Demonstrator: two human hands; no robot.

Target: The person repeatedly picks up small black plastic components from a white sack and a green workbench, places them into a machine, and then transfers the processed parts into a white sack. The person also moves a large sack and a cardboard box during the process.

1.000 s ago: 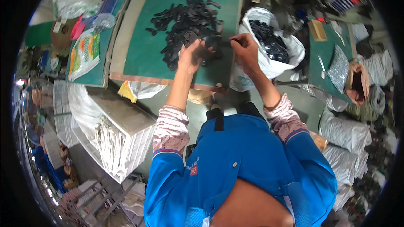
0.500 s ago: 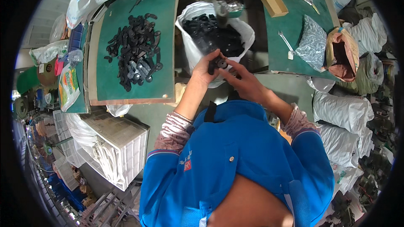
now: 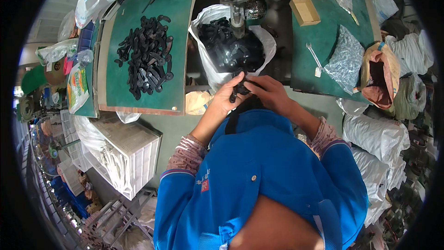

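Observation:
Close to my body, just below the mouth of a white sack (image 3: 202, 60), my left hand (image 3: 223, 98) is closed around small black parts (image 3: 235, 93), one hanging by the fingers. The fingers of my right hand (image 3: 273, 93) meet the left ones at the same parts, bent and pressed against them. My fingers partly cover the parts, so their exact kind cannot be made out. Inside the sack lie many similar black parts (image 3: 215, 32), and a dark glossy sheet (image 3: 240, 51) covers some of them. A metal machine spindle (image 3: 237, 23) points down over the sack.
A heap of curved black parts (image 3: 148, 53) lies on the green left table (image 3: 178, 92). The right table (image 3: 300, 76) holds a wrench (image 3: 314, 55), a cardboard box (image 3: 305, 11), a clear bag (image 3: 346, 58) and a brown sack (image 3: 377, 76). White sacks (image 3: 372, 132) stand at right, a white crate (image 3: 143, 157) at left.
Both hands have moved slightly down toward my body with the black parts. My view has shifted, and more of the machine above the sack shows.

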